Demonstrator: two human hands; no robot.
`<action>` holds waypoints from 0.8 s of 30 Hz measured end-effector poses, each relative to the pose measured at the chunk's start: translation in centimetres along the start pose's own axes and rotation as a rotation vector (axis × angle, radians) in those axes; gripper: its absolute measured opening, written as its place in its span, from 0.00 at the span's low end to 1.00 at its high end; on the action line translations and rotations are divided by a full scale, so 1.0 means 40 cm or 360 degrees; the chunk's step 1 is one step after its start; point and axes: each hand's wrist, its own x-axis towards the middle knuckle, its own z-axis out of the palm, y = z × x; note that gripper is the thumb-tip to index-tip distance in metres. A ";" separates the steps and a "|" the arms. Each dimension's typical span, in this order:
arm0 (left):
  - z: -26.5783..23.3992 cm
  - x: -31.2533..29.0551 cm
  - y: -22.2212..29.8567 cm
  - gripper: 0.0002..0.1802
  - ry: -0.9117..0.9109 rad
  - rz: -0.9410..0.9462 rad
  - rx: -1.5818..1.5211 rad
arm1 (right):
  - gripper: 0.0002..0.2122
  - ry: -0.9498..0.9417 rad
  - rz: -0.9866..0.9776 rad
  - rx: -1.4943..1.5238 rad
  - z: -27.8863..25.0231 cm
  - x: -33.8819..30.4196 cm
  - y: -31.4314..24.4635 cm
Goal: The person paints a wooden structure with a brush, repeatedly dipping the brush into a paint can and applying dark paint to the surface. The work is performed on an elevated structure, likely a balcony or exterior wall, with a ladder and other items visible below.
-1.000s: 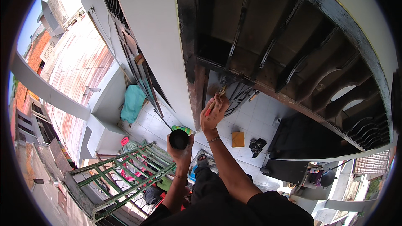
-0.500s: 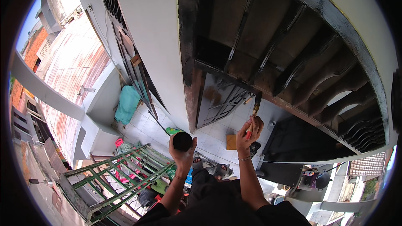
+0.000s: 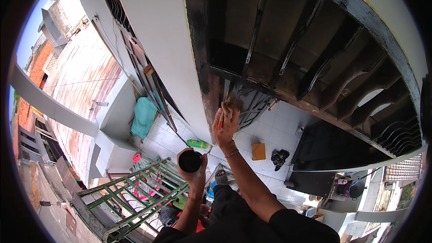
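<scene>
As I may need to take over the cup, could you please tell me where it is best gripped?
Probably by the outer wall, from the far side: the left hand wraps the near side of the cup, and its round mouth faces the camera.

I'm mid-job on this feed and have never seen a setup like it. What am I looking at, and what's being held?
There's no machine here, just someone's two bare hands. The view comes from the left one of two wide fisheye cameras worn on the head, looking down. Picture left is the wearer's left, and straight edges bend near the rim.

The left hand holds a dark round container. The right hand grips a brush with red on its handle, near the dark slatted frame; whether the tip touches is unclear.

On the white tiled floor lie a yellow-brown square item and a crumpled black thing.
</scene>
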 end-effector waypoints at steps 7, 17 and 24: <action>-0.037 0.046 0.026 0.27 -0.0081 -0.0034 0.0012 | 0.11 -0.0052 -0.0066 0.0005 -0.140 0.010 0.091; -0.048 0.062 -0.001 0.28 -0.0152 0.0104 0.0034 | 0.13 0.0320 0.0112 -0.0645 -0.258 -0.059 0.124; -0.003 0.023 0.032 0.29 -0.0156 0.0008 -0.0013 | 0.15 0.0041 -0.0002 -0.0173 -0.136 0.004 0.059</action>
